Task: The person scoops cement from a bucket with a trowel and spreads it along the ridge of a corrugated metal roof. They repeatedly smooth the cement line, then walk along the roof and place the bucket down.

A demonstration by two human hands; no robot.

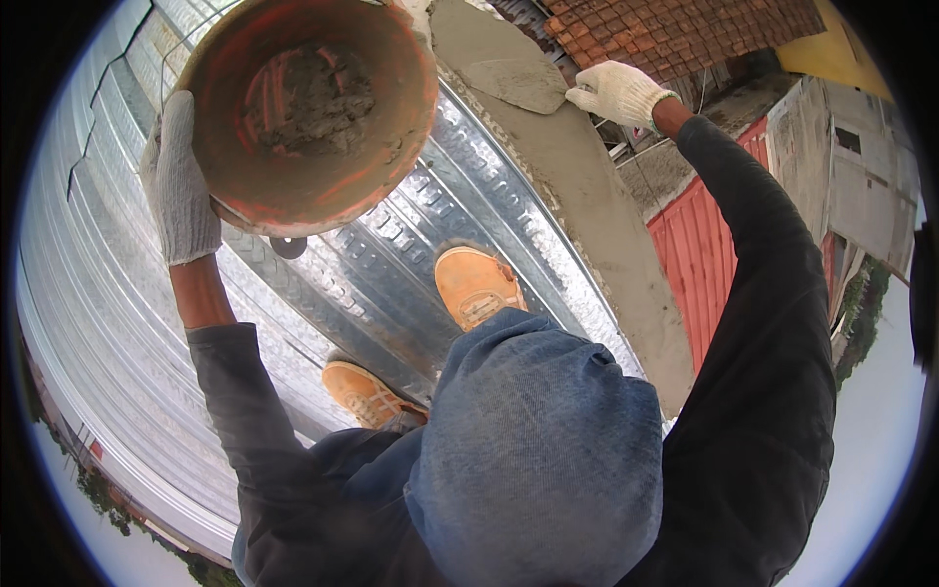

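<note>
My left hand [184, 181], in a white knit glove, grips the side of an orange bucket [220, 127] coated in grey mortar, with a lump of wet mortar [323, 112] inside and a thin wire handle. My right hand [618, 96], also gloved, is closed at the end of a mortar-covered trowel [514, 83], whose blade lies on a strip of grey mortar [611, 240] along the top of a wall edge; its handle is mostly hidden by my fingers.
I stand on corrugated metal roofing [127, 323] in orange shoes [474, 289]. Beyond the ledge, at right, are a tiled roof [665, 29], red corrugated sheets [694, 274], a yellow panel [836, 59] and grey building walls [851, 176]. Trees and sky show at the rim.
</note>
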